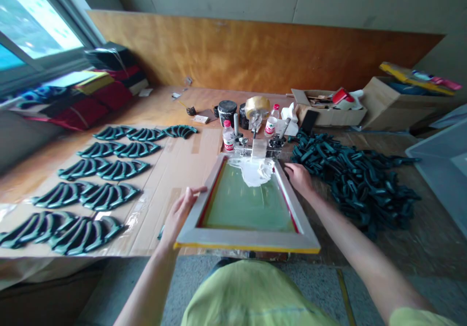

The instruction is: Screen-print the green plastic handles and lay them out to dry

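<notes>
A screen printing frame [251, 240] with a grey border and green mesh stands in front of me, its near edge toward my body. White ink [253, 172] lies at the far end of the mesh. My left hand [178, 211] is at the frame's left side, one finger stretched over the border and the others curled, partly hidden. My right hand [299, 177] grips the right side near the far corner, its fingertips at the border. A small dark green piece [160, 232] shows beside my left wrist, mostly hidden. The metal hinge clamp [259, 148] holds the frame's far end.
Rows of dark green curved handles [109, 194] lie on cardboard [153, 209] at the left. A heap of similar handles [350, 180] is at the right. Behind the clamp stand bottles [228, 136], a black tub [227, 113] and a tape roll [257, 106]. Cardboard boxes [328, 117] stand back right.
</notes>
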The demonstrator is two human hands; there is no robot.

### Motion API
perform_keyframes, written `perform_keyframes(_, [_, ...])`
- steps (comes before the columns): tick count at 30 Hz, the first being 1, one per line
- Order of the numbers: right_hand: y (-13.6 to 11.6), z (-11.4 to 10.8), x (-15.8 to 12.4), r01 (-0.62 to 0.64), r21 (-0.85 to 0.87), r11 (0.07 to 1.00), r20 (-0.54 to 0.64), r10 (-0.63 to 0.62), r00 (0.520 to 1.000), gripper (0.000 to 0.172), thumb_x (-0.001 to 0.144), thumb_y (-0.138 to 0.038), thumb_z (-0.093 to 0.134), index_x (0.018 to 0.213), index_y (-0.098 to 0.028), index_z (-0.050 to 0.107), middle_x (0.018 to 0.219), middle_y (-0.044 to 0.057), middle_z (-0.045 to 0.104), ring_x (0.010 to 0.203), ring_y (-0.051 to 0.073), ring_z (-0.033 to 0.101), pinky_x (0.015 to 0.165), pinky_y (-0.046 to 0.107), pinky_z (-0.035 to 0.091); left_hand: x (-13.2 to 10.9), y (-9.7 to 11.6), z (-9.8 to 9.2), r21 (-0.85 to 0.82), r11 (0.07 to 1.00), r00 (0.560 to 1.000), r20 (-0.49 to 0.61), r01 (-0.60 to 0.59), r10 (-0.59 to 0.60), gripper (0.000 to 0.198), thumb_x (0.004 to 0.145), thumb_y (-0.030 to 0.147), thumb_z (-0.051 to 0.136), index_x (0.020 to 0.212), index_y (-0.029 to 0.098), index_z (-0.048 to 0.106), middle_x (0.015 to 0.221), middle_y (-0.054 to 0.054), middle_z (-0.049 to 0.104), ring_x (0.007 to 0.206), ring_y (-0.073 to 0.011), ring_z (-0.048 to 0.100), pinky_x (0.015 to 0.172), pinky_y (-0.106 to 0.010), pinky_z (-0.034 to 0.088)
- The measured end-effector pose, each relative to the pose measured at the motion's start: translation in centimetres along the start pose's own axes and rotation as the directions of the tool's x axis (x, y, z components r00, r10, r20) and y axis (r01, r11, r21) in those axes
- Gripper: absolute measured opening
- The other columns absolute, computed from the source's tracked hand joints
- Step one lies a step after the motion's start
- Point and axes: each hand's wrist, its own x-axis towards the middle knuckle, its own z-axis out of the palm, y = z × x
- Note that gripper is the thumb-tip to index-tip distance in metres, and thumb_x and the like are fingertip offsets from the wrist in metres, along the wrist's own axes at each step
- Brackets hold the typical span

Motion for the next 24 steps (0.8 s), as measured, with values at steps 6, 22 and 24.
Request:
perform_keyframes(6, [-5.1, -1.1, 5.3, 0.208, 0.008, 0.978, -0.019, -0.207, 0.978, 0.052, 0.079, -0.021, 0.07, 0.129, -0.017, 0.055, 0.133, 0.015, 0.054, 0.124, 0.029, 0.049, 0.104, 0.043, 0.041, 0.0, -8.6, -0.8, 0.099, 0.982, 0.986, 0.015, 0.161, -0.163, 0.092, 0.068, 0.061, 0.071, 0.145, 0.018, 0.042, 0.086, -0.005, 0.072, 0.071, -0.0202, 0.067, 0.059, -0.027, 0.052])
perform_keyframes(22, [-7.7, -2.5, 0.7, 0.525, 0.093, 0.846, 0.545, -0.485, 0.684, 0.019, 0.077, -0.008, 0.058, 0.084, -0.022, 0.068, 0.087, 0.003, 0.069, 0.086, 0.019, 0.06, 0.075, 0.026, 0.043, 1.2, -11.3, -0.8, 0.117, 0.984, 0.991, -0.037, 0.133, -0.129, 0.076, 0.065, 0.062, 0.072, 0.125, 0.018, 0.062, 0.084, -0.006, 0.073, 0.082, -0.025, 0.068, 0.07, -0.032, 0.054])
perform_keyframes(24, [-7.9, -2.0, 1.1, 0.462, 0.062, 0.885, 0.483, -0.431, 0.762, 0.016, 0.078, -0.01, 0.059, 0.084, -0.022, 0.068, 0.087, 0.004, 0.068, 0.086, 0.019, 0.06, 0.076, 0.027, 0.043, 1.3, -11.5, -0.9, 0.127, 0.984, 0.992, -0.022, 0.125, -0.123, 0.076, 0.067, 0.063, 0.07, 0.126, 0.017, 0.061, 0.085, -0.006, 0.073, 0.082, -0.0241, 0.068, 0.07, -0.031, 0.054])
